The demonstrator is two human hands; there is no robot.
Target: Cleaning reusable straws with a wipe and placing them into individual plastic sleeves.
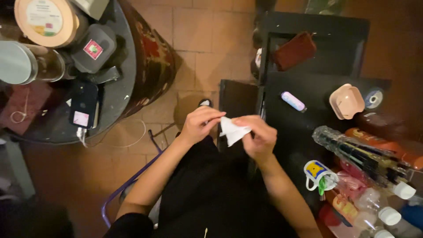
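Between the two hands, just below the picture's centre, a small white folded paper is pinched from both sides. The left hand has a narrow grip, its fingertips closed on the paper's upper edge at about ten o'clock from it; the right hand holds the lower right part, thumb and fingers closed over the fold. Held this way, over the lap and clear of any surface, the paper seems to be kept taut so both hands can work its creases. What kind of paper it is, a tissue or a wrapper, is hard to tell.

At two o'clock from the hands a black table carries a small pale pink-and-blue tube, a pink square dish and a dark red pouch. Toward four o'clock lie capped bottles and a clear sleeve of pens, partly cut off by the frame edge. At ten o'clock a round dark table holds a phone on a charging cable and jars, dim and cropped. The black lap hides the legs.
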